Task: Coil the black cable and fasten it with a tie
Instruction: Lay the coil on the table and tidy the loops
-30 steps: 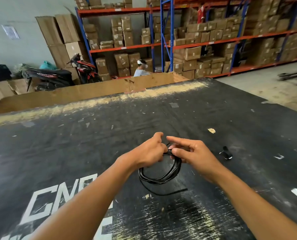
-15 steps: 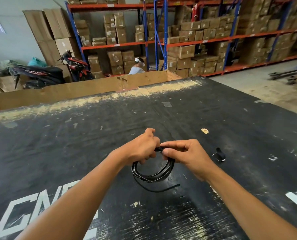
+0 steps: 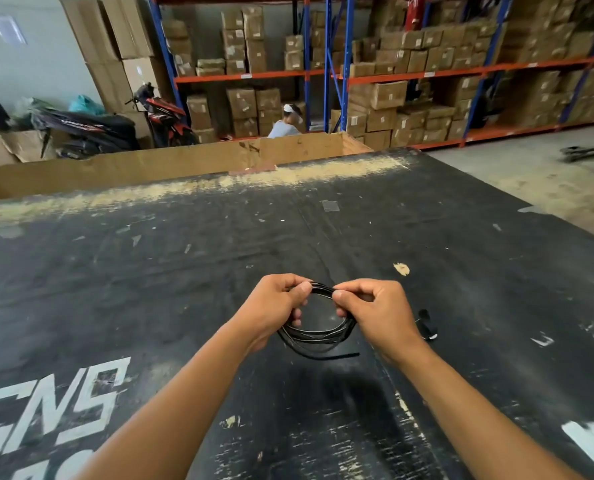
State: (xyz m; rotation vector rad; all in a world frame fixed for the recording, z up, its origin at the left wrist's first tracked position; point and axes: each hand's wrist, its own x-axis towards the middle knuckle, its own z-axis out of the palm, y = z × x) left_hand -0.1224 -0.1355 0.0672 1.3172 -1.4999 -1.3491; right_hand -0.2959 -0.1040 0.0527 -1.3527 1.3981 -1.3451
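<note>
The black cable (image 3: 314,332) is held as a loose coil of several turns between the two hands, raised just above the scuffed black tabletop (image 3: 184,271). Its upper arc is gripped at two neighbouring spots, while the lower arc hangs free below and between the wrists. The left hand (image 3: 274,306) is closed around the coil's upper left — thumb pressed against the bundled strands, the remaining fingers curled in beneath them. The right hand (image 3: 378,310) is likewise curled, its thumb and forefinger pinching the strands at the upper right, just beside the left thumb; the two hands are near each other but apart. The coil is seen as a flattened oval whose long axis runs roughly left to right, its plane tilted toward the camera. One loose cable end is left sticking out from the bottom of the loop, pointing to the right. A small black tie (image 3: 427,323) lies on the tabletop just beyond the right wrist, untouched; its exact form cannot be made out.
</note>
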